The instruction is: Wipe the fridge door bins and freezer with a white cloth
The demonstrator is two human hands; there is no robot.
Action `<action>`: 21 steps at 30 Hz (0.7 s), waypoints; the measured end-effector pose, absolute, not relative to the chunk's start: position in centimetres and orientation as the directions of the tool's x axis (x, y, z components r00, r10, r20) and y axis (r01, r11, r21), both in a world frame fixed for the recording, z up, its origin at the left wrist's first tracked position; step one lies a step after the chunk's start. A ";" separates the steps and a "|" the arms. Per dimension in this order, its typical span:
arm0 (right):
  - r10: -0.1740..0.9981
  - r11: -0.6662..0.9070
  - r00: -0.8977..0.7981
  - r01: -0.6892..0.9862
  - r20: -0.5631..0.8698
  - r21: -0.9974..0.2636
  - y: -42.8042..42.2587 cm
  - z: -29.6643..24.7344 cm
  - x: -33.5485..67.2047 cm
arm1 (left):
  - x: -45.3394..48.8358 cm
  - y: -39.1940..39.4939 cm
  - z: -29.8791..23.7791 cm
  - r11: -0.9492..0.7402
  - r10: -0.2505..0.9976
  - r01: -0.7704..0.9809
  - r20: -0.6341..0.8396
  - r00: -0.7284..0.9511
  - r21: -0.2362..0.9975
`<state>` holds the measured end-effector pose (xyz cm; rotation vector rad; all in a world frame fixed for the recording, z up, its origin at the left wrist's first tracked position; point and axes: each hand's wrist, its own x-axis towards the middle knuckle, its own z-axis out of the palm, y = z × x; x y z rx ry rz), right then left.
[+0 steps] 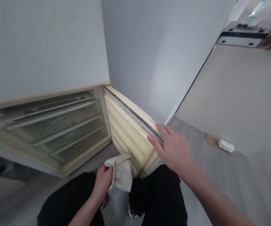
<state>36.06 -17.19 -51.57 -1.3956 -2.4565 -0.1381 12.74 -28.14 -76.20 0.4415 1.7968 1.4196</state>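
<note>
The right hand [172, 149] lies flat, fingers gripping the open freezer door's [128, 131] top edge. The left hand [103, 182] clutches a beige cloth [121, 172] beneath that door; its fingertips are hidden behind the fabric.

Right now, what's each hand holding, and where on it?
Left hand has a bunched beige cloth in its grip, held at the cloth's left edge. Right hand grips the top edge of the open lower fridge door, fingers over its rim.
</note>
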 end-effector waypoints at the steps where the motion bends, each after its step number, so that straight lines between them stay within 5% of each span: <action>1: 0.818 0.529 -0.480 0.844 0.316 -0.088 -17.5 -51.6 36.1 | 11.0 -30.6 -74.8 0.311 0.691 -0.074 -0.279 -0.667 0.947; 3: 0.818 0.533 -0.477 0.839 0.322 -0.111 -17.4 -51.7 36.2 | 7.7 -35.7 -73.1 0.311 0.732 0.187 -0.109 -0.672 0.932; 5: 0.816 0.525 -0.468 0.845 0.339 -0.099 -16.9 -52.0 36.2 | 5.2 -40.7 -73.1 0.216 0.845 0.700 0.228 -0.483 0.681; 7: 0.807 0.520 -0.462 0.851 0.368 -0.071 -16.3 -52.2 36.3 | 3.7 -44.7 -74.1 0.095 0.843 0.914 0.456 -0.284 0.394; 11: 0.800 0.511 -0.454 0.858 0.393 -0.048 -16.0 -52.4 36.2 | 3.1 -47.9 -76.2 0.035 0.822 0.983 0.554 -0.130 0.179; 18: 0.784 0.532 -0.451 0.842 0.427 -0.088 -16.3 -53.0 36.2 | 2.8 -46.1 -78.0 0.075 0.793 0.959 0.566 -0.223 0.272; 21: 0.690 0.643 -0.495 0.754 0.528 -0.133 -17.3 -53.8 36.0 | 2.4 -46.2 -79.0 0.078 0.789 0.958 0.571 -0.228 0.275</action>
